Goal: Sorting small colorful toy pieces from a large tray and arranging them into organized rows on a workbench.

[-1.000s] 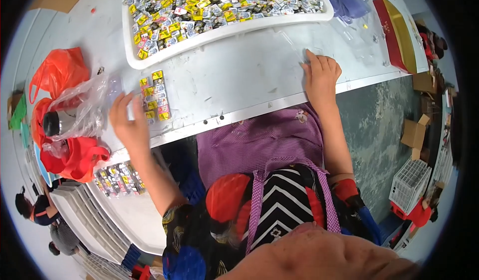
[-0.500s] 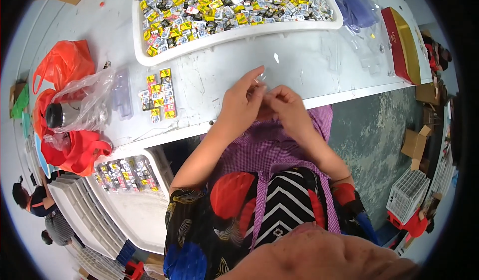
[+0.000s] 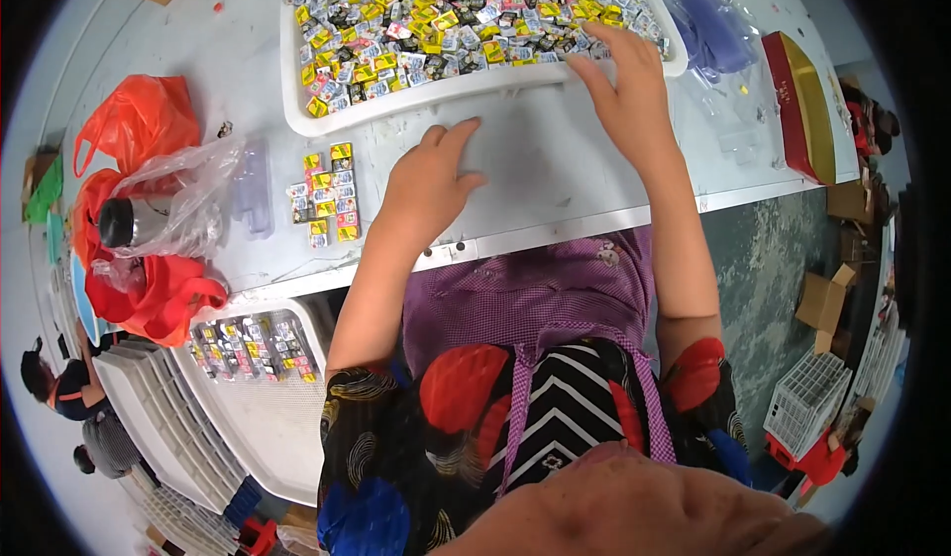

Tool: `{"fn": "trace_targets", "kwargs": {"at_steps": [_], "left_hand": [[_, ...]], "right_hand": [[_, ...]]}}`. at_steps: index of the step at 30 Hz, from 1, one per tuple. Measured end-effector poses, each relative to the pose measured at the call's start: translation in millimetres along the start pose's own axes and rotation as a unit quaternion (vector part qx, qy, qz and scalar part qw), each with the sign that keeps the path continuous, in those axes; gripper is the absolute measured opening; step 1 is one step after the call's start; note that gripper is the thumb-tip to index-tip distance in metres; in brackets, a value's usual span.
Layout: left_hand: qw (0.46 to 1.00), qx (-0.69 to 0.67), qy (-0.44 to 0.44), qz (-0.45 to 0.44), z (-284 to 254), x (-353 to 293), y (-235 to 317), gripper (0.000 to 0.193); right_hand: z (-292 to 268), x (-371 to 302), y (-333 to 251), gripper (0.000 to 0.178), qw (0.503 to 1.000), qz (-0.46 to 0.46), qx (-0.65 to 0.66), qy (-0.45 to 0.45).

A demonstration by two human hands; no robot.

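My right hand (image 3: pixel 634 96) reaches over the near rim of a large white tray (image 3: pixel 426 102), its thumb and fingers apart. Heaped in that tray are many small printed blocks (image 3: pixel 446 36) in yellow, white, black and pink. No block shows between the right hand's fingers. Above the tabletop, short of the tray, my left hand (image 3: pixel 424 185) is held with thumb and forefinger spread, and nothing shows in it. To its left, several similar small blocks (image 3: pixel 325 198) lie grouped in short columns on the table.
Left on the table are clear plastic trays (image 3: pixel 256 190), a bagged bottle (image 3: pixel 149 223) and red bags (image 3: pixel 139 125). Clear plastic pieces (image 3: pixel 718 26) and a red and gold box (image 3: pixel 792 110) lie right. Below the table edge, a white tray (image 3: pixel 253 417) holds filled clear packs (image 3: pixel 248 348).
My hands were close together, fingertips pinched, near the table edge. They have parted: the right went forward to the tray, the left moved left and opened. A small white piece on the table no longer shows.
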State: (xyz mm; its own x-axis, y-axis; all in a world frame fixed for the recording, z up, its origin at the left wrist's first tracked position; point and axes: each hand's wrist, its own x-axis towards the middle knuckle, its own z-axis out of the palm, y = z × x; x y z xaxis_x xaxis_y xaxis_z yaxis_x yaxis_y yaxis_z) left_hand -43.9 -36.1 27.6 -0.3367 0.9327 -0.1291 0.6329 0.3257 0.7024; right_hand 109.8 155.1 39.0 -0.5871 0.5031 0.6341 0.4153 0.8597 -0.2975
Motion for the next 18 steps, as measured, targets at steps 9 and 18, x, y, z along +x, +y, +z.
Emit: {"fn": "trace_targets", "kwargs": {"at_steps": [9,18], "left_hand": [[0.952,0.14,0.163,0.217,-37.6,56.6,20.9,0.038],[0.931,0.282,0.119,0.2,-16.6,175.5,-7.8,0.032]], "right_hand": [[59.6,57.4,15.8,0.047,0.966,-0.003,-0.108,-0.234],[64.2,44.9,26.4,0.029,0.984,0.027,0.014,-0.173]]}}
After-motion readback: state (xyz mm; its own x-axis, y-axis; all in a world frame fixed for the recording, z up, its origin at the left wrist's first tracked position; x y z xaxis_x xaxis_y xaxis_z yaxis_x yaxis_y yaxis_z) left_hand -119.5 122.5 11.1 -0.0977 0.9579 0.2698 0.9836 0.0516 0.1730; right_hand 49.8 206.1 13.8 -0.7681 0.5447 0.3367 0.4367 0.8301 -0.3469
